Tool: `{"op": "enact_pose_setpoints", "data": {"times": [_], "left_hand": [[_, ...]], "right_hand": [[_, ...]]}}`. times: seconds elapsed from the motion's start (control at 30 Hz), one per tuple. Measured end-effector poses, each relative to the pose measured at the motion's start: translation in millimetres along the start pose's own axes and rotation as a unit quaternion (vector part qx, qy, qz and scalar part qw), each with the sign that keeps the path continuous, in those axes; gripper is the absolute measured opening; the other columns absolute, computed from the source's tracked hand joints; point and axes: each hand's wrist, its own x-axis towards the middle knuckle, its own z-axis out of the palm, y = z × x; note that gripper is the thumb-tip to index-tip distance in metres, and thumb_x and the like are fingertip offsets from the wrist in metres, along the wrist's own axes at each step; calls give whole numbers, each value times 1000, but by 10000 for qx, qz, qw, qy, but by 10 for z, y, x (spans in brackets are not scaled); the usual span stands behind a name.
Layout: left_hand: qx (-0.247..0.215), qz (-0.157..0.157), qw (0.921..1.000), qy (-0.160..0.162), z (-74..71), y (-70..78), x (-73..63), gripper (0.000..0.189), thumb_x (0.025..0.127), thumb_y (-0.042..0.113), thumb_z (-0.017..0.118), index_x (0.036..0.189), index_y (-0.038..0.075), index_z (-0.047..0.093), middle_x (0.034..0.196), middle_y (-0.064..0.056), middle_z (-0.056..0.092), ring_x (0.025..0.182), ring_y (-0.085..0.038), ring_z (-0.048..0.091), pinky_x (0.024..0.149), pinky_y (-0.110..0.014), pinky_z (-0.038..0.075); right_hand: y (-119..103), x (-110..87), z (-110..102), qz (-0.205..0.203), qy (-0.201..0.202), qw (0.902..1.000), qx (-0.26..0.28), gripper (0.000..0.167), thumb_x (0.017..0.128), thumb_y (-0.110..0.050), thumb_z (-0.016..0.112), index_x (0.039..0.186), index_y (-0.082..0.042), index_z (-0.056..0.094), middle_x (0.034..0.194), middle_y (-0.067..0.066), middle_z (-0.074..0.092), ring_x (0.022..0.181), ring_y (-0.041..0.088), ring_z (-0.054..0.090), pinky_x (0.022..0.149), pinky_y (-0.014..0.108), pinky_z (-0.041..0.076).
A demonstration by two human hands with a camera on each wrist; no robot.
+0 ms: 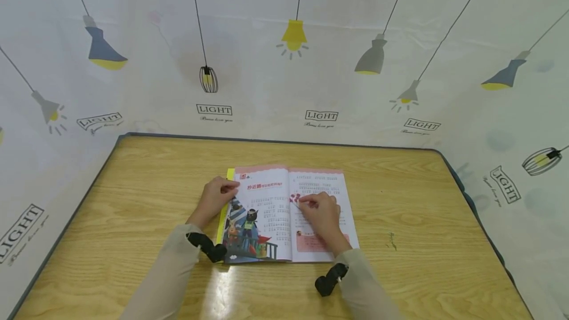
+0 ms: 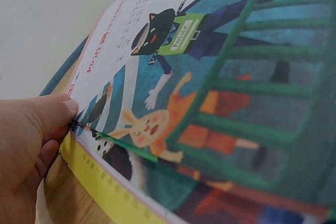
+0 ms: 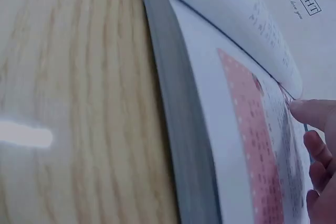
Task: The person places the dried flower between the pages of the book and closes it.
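Note:
An open, thick picture book (image 1: 268, 216) lies on the table, its left page printed with a cat in a police vest, a rabbit and a green railing (image 2: 257, 82). My left hand (image 1: 216, 196) pinches the book's left edge, thumb (image 2: 60, 109) on the page, beside a yellow strip (image 2: 102, 184) with print on it. Over the right page, my right hand (image 1: 322, 214) touches the paper near the center fold with an extended digit (image 3: 310, 111). Its other fingers are loosely bent. A pink text box (image 3: 249, 129) is below that hand. The left page curves up from the fold in the right wrist view.
The wood-grain table (image 1: 413, 201) extends around the book, with a small dark green mark (image 1: 391, 241) to its right. White sheeting (image 1: 258, 78) printed with hanging lamps stands behind and at both sides. Black wrist devices (image 1: 329, 280) sit on the light sleeves.

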Motion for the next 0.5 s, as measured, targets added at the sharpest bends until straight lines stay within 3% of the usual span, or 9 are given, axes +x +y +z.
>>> {"op": "enact_pose_setpoints", "data": {"times": [0.2,0.5], "left_hand": [[-4,8,10000,-26,-13,12,-11,22,88,11,61,107,1,67,93,-9,55,85,-22,52,74,-34,44],[35,18,10000,-22,-20,-1,1,22,88,11,61,107,1,67,93,-9,54,84,-22,51,73,-34,44]], "right_hand": [[43,2,-11,-76,-378,9991,-182,13,79,-27,71,91,-23,75,79,-4,50,77,19,39,73,38,25],[99,-9,43,-476,-68,9985,-258,12,79,-29,71,89,-23,75,76,-6,51,73,18,40,73,41,27]]}}
